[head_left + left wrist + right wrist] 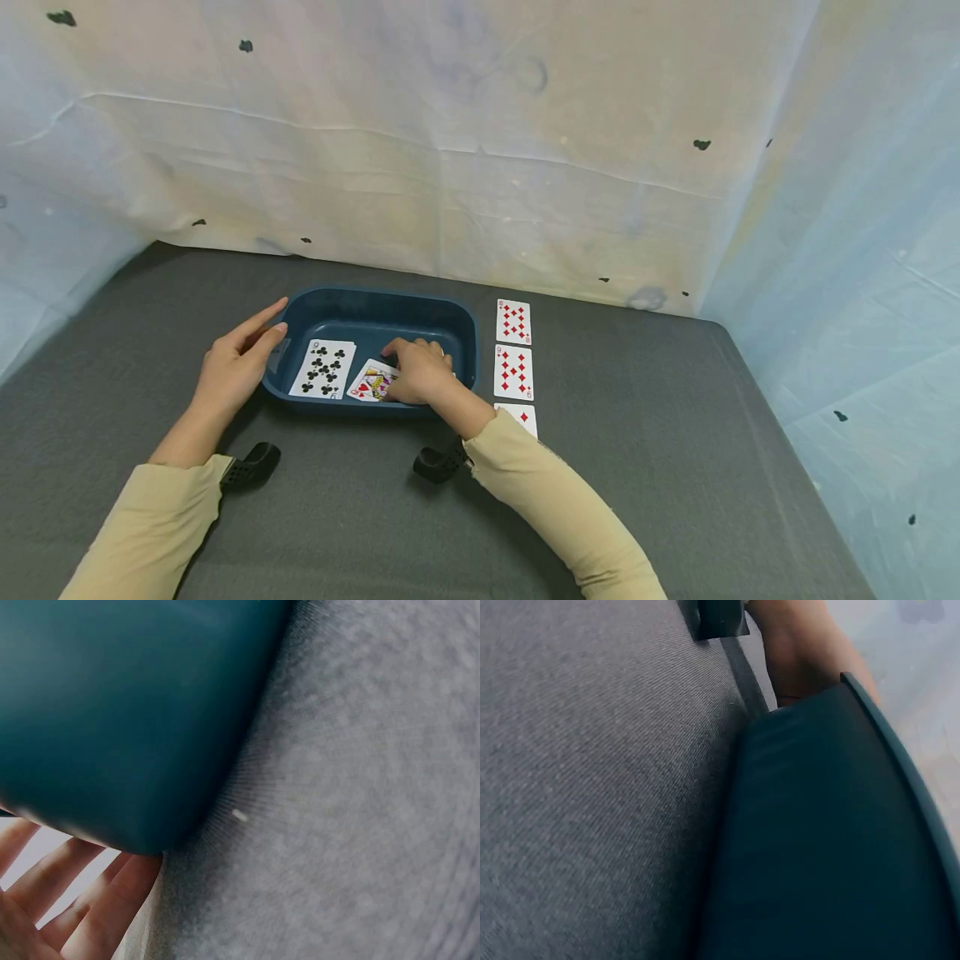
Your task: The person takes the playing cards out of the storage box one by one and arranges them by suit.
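Observation:
My left hand (234,371) rests at the left end of a dark blue tray (375,412), with fingers and thumb extended. The left wrist view shows its fingers (112,907) against the tray's outer wall. Inside the tray, my right hand (422,373) bends its fingers down over playing cards; its thumb is by a hearts face card (372,382). What its fingertips hold, if anything, is hidden. Left of that lies a small stack with a nine of clubs (324,368) on top. The right wrist view shows mostly the tray's outer side (817,840).
Right of the tray, diamonds cards lie face up in a column: a top card (513,322), a nine of diamonds (513,372) and a lower one (519,419) partly behind the right forearm. Grey cloth (637,467) covers the table. A pale sheet (450,150) hangs behind it.

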Motion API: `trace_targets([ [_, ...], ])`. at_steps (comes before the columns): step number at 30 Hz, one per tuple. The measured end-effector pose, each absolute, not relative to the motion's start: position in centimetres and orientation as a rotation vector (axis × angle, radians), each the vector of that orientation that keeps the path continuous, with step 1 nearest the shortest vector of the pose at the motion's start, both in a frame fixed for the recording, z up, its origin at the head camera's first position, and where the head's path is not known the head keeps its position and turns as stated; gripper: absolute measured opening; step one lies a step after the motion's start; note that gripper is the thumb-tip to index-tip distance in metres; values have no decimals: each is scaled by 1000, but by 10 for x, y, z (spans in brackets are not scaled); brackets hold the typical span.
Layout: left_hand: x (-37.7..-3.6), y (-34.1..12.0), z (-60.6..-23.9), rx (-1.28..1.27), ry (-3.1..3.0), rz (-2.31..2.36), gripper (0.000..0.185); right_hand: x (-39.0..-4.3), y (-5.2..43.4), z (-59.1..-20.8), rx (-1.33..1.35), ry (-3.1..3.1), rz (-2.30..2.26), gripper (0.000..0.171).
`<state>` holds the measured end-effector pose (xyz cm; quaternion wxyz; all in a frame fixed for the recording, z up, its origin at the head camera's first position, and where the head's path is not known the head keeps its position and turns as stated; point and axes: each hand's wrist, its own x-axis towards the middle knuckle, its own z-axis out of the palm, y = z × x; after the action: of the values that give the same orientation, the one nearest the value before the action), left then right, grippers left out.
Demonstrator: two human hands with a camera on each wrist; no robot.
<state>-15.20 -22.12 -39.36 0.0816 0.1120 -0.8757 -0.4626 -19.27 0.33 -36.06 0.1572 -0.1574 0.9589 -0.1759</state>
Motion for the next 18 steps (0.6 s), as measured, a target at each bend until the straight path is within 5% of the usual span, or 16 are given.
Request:
trace_targets([
  [12,-151,-220,-391,341,-2617,-1366,52,-196,8,-360,-368,2665,-902,30],
  [18,-151,-219,-391,346,-2622,-1370,52,-198,12,-361,-295,2519,-1250,42],
])
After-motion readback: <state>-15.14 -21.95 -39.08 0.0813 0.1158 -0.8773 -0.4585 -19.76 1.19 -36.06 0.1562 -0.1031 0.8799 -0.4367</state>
